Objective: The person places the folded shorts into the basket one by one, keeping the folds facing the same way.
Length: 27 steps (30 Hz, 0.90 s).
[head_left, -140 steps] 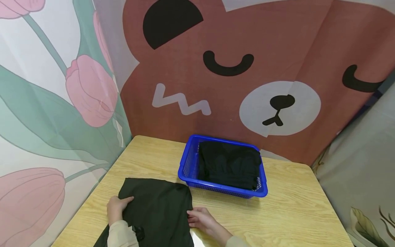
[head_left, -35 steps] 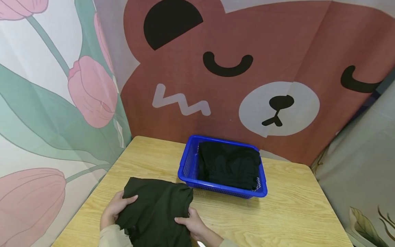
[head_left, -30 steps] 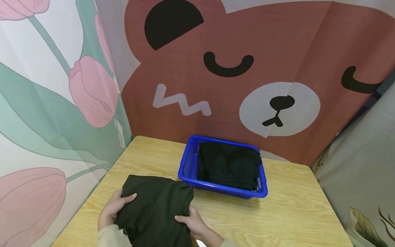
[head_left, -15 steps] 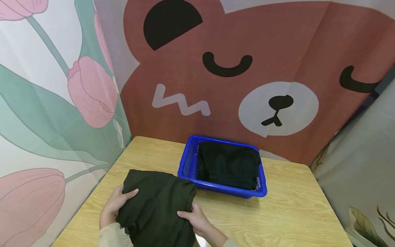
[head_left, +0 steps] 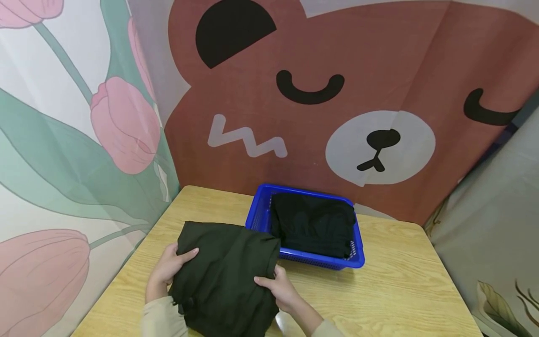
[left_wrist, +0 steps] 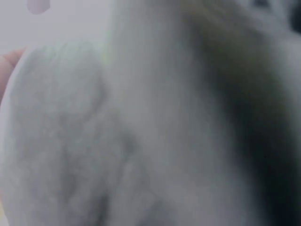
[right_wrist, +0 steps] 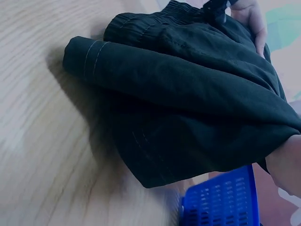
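A folded pair of dark green shorts (head_left: 227, 276) is held between both hands in the head view. My left hand (head_left: 167, 266) grips its left edge, thumb on top and fingers beneath. On the right edge, my right hand (head_left: 281, 286) pinches the fabric the same way. The right wrist view shows the shorts' elastic waistband (right_wrist: 136, 26) and stitched hems close over the table. Blurred pale fabric (left_wrist: 70, 127) covers most of the left wrist view. The far right corner of the shorts overlaps a blue basket (head_left: 258, 215), where a folded black garment (head_left: 311, 224) lies.
The wooden table (head_left: 387, 290) extends to the right of the basket. Behind it hangs a curtain (head_left: 236, 178) with a brown bear print, and a tulip-print curtain (head_left: 122, 126) borders the left side. A small black device (head_left: 188, 305) sits at the left wrist.
The shorts lay spread flatter and longer at first; now they are folded more compactly. Both hands have carried them forward and to the right, over the basket's near left corner in view.
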{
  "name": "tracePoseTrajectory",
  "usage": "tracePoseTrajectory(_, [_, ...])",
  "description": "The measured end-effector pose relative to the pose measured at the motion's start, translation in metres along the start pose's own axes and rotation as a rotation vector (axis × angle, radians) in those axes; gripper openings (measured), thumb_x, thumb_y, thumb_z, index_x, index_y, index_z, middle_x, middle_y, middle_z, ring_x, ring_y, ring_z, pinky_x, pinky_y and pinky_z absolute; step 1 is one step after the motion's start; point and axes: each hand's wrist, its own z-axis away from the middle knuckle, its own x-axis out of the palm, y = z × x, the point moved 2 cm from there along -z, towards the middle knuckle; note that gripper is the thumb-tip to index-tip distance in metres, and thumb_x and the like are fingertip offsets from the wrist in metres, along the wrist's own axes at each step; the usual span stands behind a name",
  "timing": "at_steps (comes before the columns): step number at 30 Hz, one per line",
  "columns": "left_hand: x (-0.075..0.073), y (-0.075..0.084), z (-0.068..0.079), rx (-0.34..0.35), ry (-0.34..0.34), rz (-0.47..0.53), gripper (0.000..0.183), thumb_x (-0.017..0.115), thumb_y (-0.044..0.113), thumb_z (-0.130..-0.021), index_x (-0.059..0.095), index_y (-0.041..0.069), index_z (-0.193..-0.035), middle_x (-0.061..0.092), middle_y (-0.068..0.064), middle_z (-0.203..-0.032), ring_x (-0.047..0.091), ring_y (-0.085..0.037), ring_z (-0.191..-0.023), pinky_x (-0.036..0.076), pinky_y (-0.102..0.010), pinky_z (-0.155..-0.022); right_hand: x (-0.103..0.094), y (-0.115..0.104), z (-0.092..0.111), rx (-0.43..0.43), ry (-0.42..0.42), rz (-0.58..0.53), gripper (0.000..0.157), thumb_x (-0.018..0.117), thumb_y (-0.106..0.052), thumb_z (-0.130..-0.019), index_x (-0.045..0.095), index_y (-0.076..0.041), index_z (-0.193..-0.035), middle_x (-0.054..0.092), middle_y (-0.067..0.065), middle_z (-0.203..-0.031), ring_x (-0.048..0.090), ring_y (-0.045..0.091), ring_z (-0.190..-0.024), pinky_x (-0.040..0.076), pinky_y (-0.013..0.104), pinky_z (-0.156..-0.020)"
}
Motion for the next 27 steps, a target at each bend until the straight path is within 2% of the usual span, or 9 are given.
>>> tracePoseTrajectory(10, [0.024,0.004,-0.010,0.002,0.000,0.069,0.040,0.056,0.010,-0.088,0.043,-0.009,-0.120,0.056,-0.016,-0.103,0.058,-0.021,-0.083,0.049,-0.034,-0.070,-0.022,-0.014,0.003,-0.002,0.039,0.041,0.045,0.060,-0.001,-0.080,0.042,0.012,-0.119,0.059,0.008,-0.101,0.058,0.017,-0.087,0.046,0.032,-0.077])
tracePoseTrajectory(20, [0.048,0.013,-0.017,0.066,-0.067,0.106,0.039,0.052,0.010,-0.090,0.040,-0.010,-0.122,0.057,-0.015,-0.103,0.059,-0.020,-0.084,0.049,-0.034,-0.071,-0.045,-0.029,0.009,-0.023,0.071,0.088,0.047,0.061,-0.004,-0.082,0.041,0.012,-0.122,0.057,0.012,-0.109,0.056,0.019,-0.094,0.044,0.034,-0.082])
tracePoseTrajectory(27, [0.068,0.016,-0.024,0.058,-0.065,0.123,0.035,0.053,0.007,-0.089,0.044,-0.010,-0.117,0.057,-0.015,-0.099,0.058,-0.020,-0.082,0.049,-0.033,-0.071,-0.057,-0.038,0.015,-0.027,0.120,0.113,0.046,0.061,-0.002,-0.081,0.042,0.012,-0.120,0.058,0.012,-0.108,0.057,0.019,-0.092,0.045,0.034,-0.081])
